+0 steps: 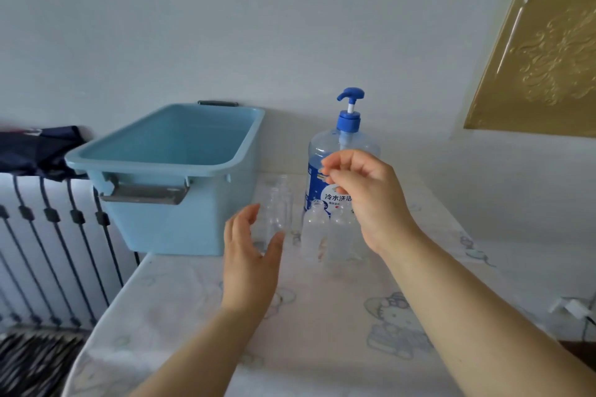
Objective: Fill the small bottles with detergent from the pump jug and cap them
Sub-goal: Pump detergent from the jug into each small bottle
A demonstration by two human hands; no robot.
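The pump jug (329, 151), clear with a blue pump head and a blue label, stands at the back of the table. Several small clear bottles stand in front of it: two frosted ones (313, 232) side by side and a few clearer ones (278, 203) to their left. My right hand (364, 193) hovers above the right frosted bottle in front of the jug, with thumb and forefinger pinching what looks like a small clear cap. My left hand (250, 251) is open, fingers straight, just beside the left group of bottles.
A light blue plastic tub (167, 167) with grey handles stands at the back left of the table (322, 332), which wears a pale cartoon-print cloth. A striped radiator cover lies beyond the left edge. The white wall is close behind.
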